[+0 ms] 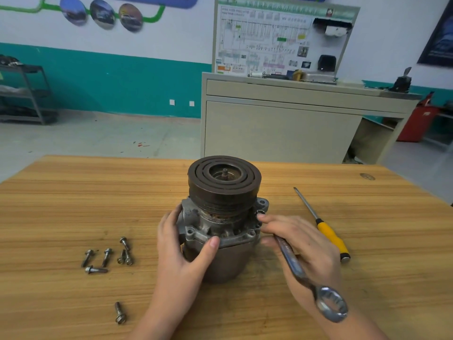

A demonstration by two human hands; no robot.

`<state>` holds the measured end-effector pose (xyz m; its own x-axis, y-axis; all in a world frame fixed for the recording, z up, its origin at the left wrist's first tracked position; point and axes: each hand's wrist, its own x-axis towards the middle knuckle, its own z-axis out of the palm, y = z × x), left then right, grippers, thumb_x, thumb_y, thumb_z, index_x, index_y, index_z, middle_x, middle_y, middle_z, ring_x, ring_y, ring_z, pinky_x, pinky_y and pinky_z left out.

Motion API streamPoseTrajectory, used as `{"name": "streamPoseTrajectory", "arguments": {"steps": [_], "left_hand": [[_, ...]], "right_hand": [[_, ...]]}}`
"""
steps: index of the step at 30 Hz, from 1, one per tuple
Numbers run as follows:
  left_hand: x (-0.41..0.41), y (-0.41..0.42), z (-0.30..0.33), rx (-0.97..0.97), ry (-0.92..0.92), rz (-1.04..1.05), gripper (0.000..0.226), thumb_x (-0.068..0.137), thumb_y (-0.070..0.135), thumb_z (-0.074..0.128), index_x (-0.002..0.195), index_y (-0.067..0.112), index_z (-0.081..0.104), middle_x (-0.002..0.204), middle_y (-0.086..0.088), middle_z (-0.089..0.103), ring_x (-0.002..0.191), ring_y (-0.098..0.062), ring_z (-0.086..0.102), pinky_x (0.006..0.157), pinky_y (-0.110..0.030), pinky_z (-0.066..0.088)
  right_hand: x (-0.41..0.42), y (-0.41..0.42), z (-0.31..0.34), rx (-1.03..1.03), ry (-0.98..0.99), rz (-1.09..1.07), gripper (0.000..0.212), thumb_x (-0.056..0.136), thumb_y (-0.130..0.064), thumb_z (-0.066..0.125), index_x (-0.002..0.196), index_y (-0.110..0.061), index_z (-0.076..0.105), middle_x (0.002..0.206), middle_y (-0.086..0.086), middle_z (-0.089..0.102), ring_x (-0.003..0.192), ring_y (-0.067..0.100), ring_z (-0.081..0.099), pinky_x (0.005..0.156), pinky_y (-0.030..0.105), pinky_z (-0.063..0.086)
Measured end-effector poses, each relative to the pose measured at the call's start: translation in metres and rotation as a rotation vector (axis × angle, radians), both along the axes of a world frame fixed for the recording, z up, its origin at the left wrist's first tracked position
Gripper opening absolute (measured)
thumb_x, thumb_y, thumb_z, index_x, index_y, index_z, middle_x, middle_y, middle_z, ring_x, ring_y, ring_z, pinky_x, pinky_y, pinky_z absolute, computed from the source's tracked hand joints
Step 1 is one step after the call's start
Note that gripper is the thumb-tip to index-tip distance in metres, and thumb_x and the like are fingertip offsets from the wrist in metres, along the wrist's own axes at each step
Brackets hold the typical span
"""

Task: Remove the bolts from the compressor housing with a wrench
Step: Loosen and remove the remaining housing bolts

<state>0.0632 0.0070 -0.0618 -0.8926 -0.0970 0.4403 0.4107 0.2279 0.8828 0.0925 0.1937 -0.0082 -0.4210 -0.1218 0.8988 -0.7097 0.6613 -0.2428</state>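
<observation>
Wrench (297, 268) ring end sits closest to the lens, lower right of the compressor housing (220, 239); its shank runs up and left through the right hand (301, 244), fingers curled shut around it, toward the housing's right flange. Working end is hidden behind the fingertips, so whether it is seated on a bolt head cannot be confirmed. Housing stands upright at mid-table on the wooden table (73, 192), pulley (224, 179) on top, shaft pointing up. Left hand (182, 244) wraps the housing's left side, thumb pressed on the front flange edge, steadying it. Judgement: any remaining bolt lies at the right flange, directly off the right fingertips, bolt axis vertical, wrench long axis roughly horizontal and slanting back toward the wearer; the right hand is clearly the nearer one. Front flange holes look vacant, so the task appears well along. Six loose bolts (107, 257) lie in a cluster well left of the housing, a seventh bolt (120, 312) apart, nearer the wearer. Yellow-handled screwdriver (323, 227) lies just right of the right hand, angled away; judged a possible obstruction to an outward wrench swing. Pulley overhang above the flange limits tool clearance.
</observation>
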Motion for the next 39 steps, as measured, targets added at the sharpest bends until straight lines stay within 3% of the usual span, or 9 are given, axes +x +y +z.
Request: {"name": "streamPoseTrajectory", "arguments": {"steps": [8, 11, 14, 18, 22, 26, 31, 35, 39], "left_hand": [[-0.002, 0.0, -0.002, 0.001, 0.0, 0.008, 0.077, 0.063, 0.069, 0.06, 0.13, 0.055, 0.023, 0.142, 0.011, 0.034, 0.132, -0.004, 0.035, 0.107, -0.024, 0.032], [-0.001, 0.0, 0.0, 0.021, 0.011, 0.009, 0.072, 0.062, 0.067, 0.06, 0.125, 0.061, 0.024, 0.141, 0.014, 0.034, 0.132, 0.002, 0.034, 0.103, -0.016, 0.031], [-0.001, 0.0, 0.0, 0.02, 0.009, 0.009, 0.072, 0.063, 0.066, 0.061, 0.124, 0.064, 0.023, 0.141, 0.017, 0.034, 0.131, 0.0, 0.036, 0.109, -0.03, 0.033], [0.0, 0.001, 0.002, 0.014, -0.01, -0.002, 0.072, 0.063, 0.068, 0.061, 0.123, 0.066, 0.02, 0.143, 0.014, 0.034, 0.132, -0.002, 0.036, 0.111, -0.037, 0.034], [0.001, 0.002, 0.004, 0.009, -0.02, 0.001, 0.072, 0.062, 0.068, 0.06, 0.122, 0.064, 0.02, 0.144, 0.011, 0.034, 0.133, -0.007, 0.036, 0.112, -0.041, 0.034], [0.0, 0.001, 0.003, 0.008, -0.018, -0.005, 0.074, 0.062, 0.069, 0.06, 0.123, 0.065, 0.019, 0.144, 0.012, 0.032, 0.133, -0.006, 0.035, 0.111, -0.04, 0.034], [-0.002, 0.001, 0.001, 0.008, -0.005, 0.001, 0.074, 0.061, 0.069, 0.06, 0.123, 0.066, 0.019, 0.142, 0.012, 0.034, 0.13, -0.005, 0.037, 0.109, -0.038, 0.035], [-0.003, 0.002, -0.001, 0.005, -0.001, 0.006, 0.075, 0.06, 0.069, 0.06, 0.123, 0.063, 0.019, 0.14, 0.01, 0.035, 0.128, -0.003, 0.039, 0.101, -0.025, 0.037], [-0.003, 0.003, 0.0, 0.025, -0.007, 0.002, 0.076, 0.059, 0.068, 0.06, 0.124, 0.062, 0.021, 0.14, 0.012, 0.035, 0.128, -0.003, 0.039, 0.099, -0.024, 0.037]], "right_hand": [[-0.017, -0.035, -0.016, -0.149, 0.127, -0.198, 0.035, 0.101, -0.031, 0.042, 0.089, -0.008, 0.066, 0.082, 0.002, 0.066, 0.08, 0.007, 0.059, 0.074, 0.017, 0.05], [-0.02, -0.044, -0.02, -0.59, 0.076, 0.028, 0.031, 0.103, -0.037, 0.033, 0.089, -0.02, 0.055, 0.084, -0.005, 0.059, 0.069, 0.008, 0.055, 0.062, 0.02, 0.046], [-0.028, -0.042, -0.011, -1.089, 0.028, 0.152, 0.035, 0.101, -0.031, 0.032, 0.075, -0.034, 0.055, 0.064, -0.004, 0.058, 0.045, 0.013, 0.044, 0.045, 0.019, 0.037], [-0.062, -0.012, 0.01, -1.604, -0.498, 0.295, 0.03, 0.104, -0.023, 0.032, 0.077, -0.019, 0.044, 0.047, -0.003, 0.042, 0.03, 0.009, 0.027, 0.033, 0.014, 0.02], [-0.086, 0.012, 0.03, -1.447, -1.016, 0.437, 0.026, 0.104, -0.021, 0.035, 0.08, -0.013, 0.043, 0.046, -0.003, 0.04, 0.027, 0.006, 0.024, 0.025, 0.016, 0.018], [-0.068, 0.035, 0.038, -1.236, -0.902, 0.559, 0.018, 0.086, -0.03, 0.063, 0.076, -0.016, 0.058, 0.043, -0.008, 0.037, 0.027, 0.005, 0.026, 0.028, 0.015, 0.019], [-0.037, 0.022, 0.008, -0.507, -0.861, 0.052, 0.029, 0.057, -0.05, 0.078, 0.08, -0.034, 0.07, 0.039, -0.008, 0.043, 0.035, 0.007, 0.038, 0.037, 0.018, 0.031], [-0.034, 0.011, -0.005, -0.525, -0.78, 0.005, 0.033, 0.052, -0.055, 0.076, 0.074, -0.03, 0.071, 0.041, -0.008, 0.049, 0.038, 0.004, 0.045, 0.041, 0.018, 0.035], [-0.034, 0.008, -0.007, -0.552, -0.729, 0.014, 0.012, 0.075, -0.016, 0.08, 0.069, -0.023, 0.071, 0.043, -0.008, 0.053, 0.039, 0.001, 0.048, 0.041, 0.012, 0.037]]}}
